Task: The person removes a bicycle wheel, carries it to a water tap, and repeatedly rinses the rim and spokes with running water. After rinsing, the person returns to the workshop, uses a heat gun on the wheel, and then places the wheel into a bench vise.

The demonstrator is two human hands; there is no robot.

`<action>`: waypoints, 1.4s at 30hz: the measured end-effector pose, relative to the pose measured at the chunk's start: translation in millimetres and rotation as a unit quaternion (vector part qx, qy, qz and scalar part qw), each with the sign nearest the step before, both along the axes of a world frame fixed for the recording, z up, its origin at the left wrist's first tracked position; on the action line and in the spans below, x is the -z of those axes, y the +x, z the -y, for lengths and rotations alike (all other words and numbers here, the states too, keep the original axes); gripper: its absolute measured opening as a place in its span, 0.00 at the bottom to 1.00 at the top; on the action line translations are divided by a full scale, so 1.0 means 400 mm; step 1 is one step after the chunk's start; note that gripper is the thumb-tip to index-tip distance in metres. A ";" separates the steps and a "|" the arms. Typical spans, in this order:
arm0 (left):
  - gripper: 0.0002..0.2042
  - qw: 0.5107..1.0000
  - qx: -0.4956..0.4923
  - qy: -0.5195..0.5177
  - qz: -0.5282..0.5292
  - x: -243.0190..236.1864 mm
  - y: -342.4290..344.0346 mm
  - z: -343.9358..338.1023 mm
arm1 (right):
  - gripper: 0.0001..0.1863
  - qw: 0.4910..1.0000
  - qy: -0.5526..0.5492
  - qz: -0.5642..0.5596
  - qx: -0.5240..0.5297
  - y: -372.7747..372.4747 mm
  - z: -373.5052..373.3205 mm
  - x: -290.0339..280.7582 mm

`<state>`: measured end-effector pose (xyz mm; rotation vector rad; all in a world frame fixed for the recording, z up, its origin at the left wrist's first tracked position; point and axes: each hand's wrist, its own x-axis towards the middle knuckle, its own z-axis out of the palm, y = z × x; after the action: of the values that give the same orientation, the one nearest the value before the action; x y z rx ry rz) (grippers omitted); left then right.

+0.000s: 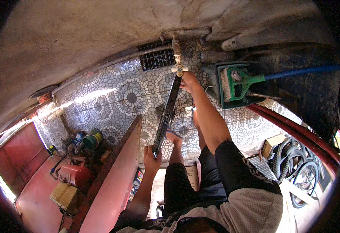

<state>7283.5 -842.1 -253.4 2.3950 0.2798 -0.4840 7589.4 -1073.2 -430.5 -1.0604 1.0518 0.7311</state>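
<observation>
A long, narrow black part [167,114], perhaps metal, slants from a wall tap down toward my body. My left hand [152,158] is closed on its lower end. At the upper end, my right hand [186,81] has its fingers curled round the part, just under the brass tap [179,69] with its pale cross handle; whether it also touches the tap I cannot tell. The tap stands on a vertical pipe [175,46] coming from the wall. My feet in sandals show below on the patterned floor [131,97], partly hidden by the part and my arms.
A dark drain grate [154,58] is left of the tap. Right sits a green bin [222,97] with a brush [240,83], beside red rails [282,124] and piled tyres [294,163]. A pink partition [111,186] borders my left, with a red tank [74,174] and containers beyond.
</observation>
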 end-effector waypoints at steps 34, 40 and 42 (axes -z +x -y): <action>0.07 0.764 -0.371 -0.485 -0.209 0.548 0.682 0.325 | 0.19 0.983 -0.060 0.175 0.000 -0.664 0.039 -0.432; 0.07 0.736 -0.382 -0.511 -0.226 0.776 0.730 0.420 | 0.19 0.990 -0.032 0.123 -0.061 -0.669 0.065 -0.419; 0.08 0.764 -0.340 -0.528 -0.148 0.870 0.711 0.368 | 0.20 0.989 -0.036 0.107 -0.091 -0.639 0.047 -0.426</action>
<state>7568.0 -989.5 -601.4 0.9937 0.7446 -0.4745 7333.7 -1092.1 -260.1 -1.2800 0.8099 0.7121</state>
